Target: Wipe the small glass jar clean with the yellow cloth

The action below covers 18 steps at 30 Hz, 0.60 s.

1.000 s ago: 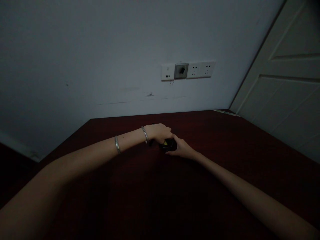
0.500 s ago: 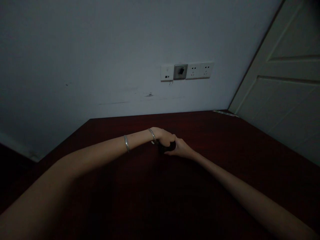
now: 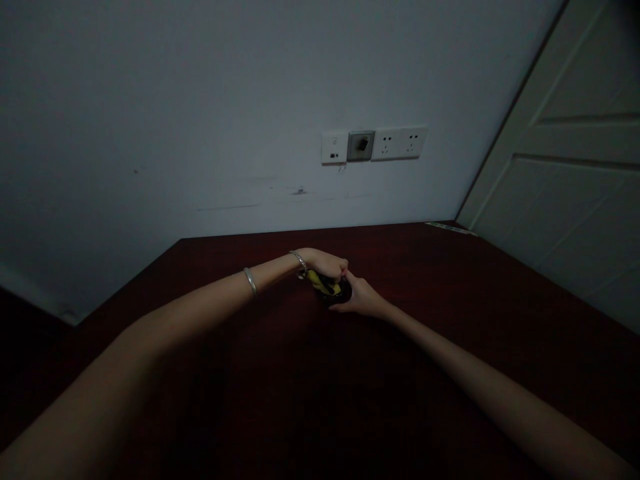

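My left hand, with a bangle and a bracelet on its arm, is closed over a yellow and black thing that looks soft, like a cloth. This thing lies at the mouth of a small dark round container, partly inside it. My right hand is wrapped round the right side of the container, thumb and fingers apart on its wall. Both hands meet at its far rim. Dim light hides the container's details and the left fingertips.
The dark red tabletop runs back to a pale wall. Sockets and a switch are set in the wall. A panelled door stands at the right. Near the back right corner lies a thin printed strip.
My left hand has risen a little from the container, and the yellow and black thing now shows beneath it. My right hand has stayed on the container.
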Tool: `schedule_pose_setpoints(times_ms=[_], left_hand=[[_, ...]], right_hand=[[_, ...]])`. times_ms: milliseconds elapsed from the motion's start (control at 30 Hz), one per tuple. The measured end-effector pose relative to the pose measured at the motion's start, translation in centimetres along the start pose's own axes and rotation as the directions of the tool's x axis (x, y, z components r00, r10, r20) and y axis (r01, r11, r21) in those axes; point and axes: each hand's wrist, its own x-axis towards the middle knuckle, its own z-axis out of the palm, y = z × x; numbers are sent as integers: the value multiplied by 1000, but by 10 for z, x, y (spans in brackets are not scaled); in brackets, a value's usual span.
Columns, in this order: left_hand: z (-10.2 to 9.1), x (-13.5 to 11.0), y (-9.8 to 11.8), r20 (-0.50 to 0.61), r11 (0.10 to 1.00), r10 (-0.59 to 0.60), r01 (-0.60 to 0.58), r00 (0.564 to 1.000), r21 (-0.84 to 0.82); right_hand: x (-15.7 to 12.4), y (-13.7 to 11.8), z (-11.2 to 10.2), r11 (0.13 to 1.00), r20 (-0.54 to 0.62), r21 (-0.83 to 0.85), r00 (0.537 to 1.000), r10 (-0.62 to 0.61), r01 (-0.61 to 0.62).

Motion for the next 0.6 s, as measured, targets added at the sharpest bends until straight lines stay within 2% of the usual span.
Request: schedule_pose_setpoints(times_ms=[233, 367, 500, 600], left_hand=[[-29, -15, -3, -96, 986, -36, 20, 995, -163], [-51, -34, -7, -199, 956, 7, -64, 980, -285], [-65, -57, -12, -389, 895, -26, -152, 921, -419], [-64, -68, -16, -541, 800, -97, -258, 835, -542]], right_hand=[[-1, -4, -1, 1000, 6, 15, 1000, -23, 23], [-1, -6, -1, 999, 22, 17, 999, -39, 38], [-1, -3, 1, 998, 27, 24, 998, -56, 55], [-2, -1, 2, 996, 75, 78, 996, -49, 43]])
